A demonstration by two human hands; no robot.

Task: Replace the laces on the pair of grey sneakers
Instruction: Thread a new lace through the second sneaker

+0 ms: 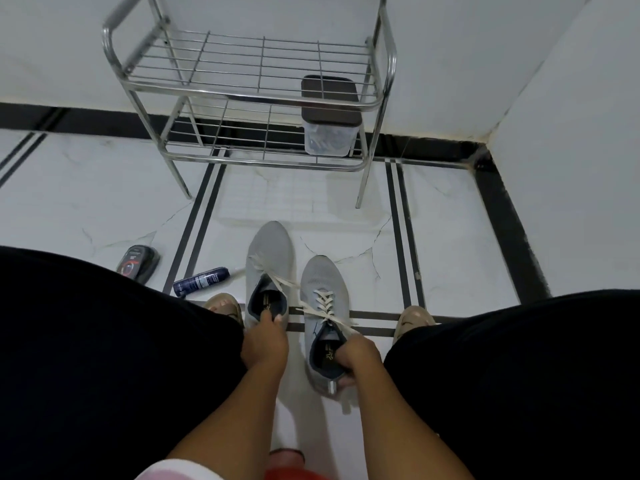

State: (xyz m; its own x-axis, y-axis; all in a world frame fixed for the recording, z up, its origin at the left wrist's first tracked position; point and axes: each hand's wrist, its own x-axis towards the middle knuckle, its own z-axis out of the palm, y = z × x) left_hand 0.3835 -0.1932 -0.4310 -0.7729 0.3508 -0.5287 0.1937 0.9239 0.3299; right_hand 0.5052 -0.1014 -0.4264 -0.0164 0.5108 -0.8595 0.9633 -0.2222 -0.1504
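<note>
Two grey sneakers stand side by side on the white floor between my knees. The left sneaker [268, 258] sits further forward, its cream laces loose and trailing to the right. The right sneaker [323, 289] is laced in a criss-cross with loose ends near its collar. My left hand [265, 341] grips the heel collar of the left sneaker, thumb inside the opening. My right hand [356, 358] holds the heel of the right sneaker, fingers curled over its collar.
A chrome wire shoe rack [249, 81] stands ahead against the wall, with a clear box with a dark lid [329, 116] on its lower shelf. A dark spray can [201, 280] and a shoe polish sponge [136, 263] lie on the floor at left.
</note>
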